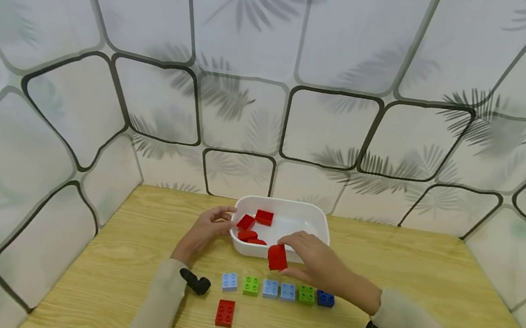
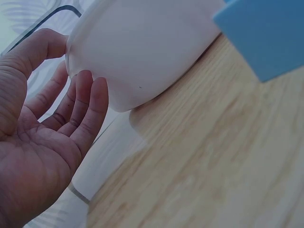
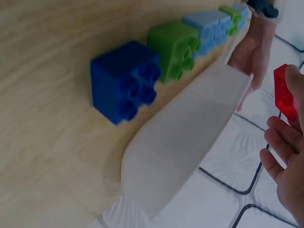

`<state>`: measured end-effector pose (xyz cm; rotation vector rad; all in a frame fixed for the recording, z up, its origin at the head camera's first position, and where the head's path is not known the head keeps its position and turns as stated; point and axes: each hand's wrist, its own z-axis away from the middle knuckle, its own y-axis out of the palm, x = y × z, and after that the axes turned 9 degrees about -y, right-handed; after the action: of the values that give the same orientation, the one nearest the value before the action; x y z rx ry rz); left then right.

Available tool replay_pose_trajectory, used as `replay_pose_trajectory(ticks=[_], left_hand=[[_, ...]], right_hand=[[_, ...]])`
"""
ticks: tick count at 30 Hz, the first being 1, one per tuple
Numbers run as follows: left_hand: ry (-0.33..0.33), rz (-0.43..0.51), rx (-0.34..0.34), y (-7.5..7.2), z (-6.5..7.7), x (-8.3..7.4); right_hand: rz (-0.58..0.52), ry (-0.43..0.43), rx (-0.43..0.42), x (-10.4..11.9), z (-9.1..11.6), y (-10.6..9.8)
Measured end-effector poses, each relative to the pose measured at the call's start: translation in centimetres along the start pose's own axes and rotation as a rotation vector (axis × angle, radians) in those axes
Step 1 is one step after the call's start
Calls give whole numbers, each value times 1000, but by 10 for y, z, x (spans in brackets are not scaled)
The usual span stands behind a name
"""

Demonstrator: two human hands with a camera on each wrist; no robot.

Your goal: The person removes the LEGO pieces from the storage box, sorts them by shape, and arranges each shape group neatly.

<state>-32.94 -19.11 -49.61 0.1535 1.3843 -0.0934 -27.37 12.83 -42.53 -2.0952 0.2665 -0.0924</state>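
My right hand pinches a red toy brick between thumb and fingers, over the near rim of a white plastic tub. In the right wrist view that red brick shows its studs, and the other fingers of the hand stand apart from it. At the tub's left end, my left hand holds the rim with curved fingers. The left wrist view has its fingertips against the tub's outer wall. Several red pieces, among them a red brick, lie inside the tub's left part.
Before the tub runs a row of studded bricks: a light blue brick, a green brick, two more light blue, another green and a dark blue brick. A longer red brick lies nearer on the wooden table. Patterned cloth walls surround it.
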Motion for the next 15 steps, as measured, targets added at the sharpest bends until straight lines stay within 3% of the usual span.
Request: replay_pose_trajectory(ticks=[15], left_hand=[[-13,0,-15,1,2,-2]], right_hand=[[-68,29,201,50,14,22]])
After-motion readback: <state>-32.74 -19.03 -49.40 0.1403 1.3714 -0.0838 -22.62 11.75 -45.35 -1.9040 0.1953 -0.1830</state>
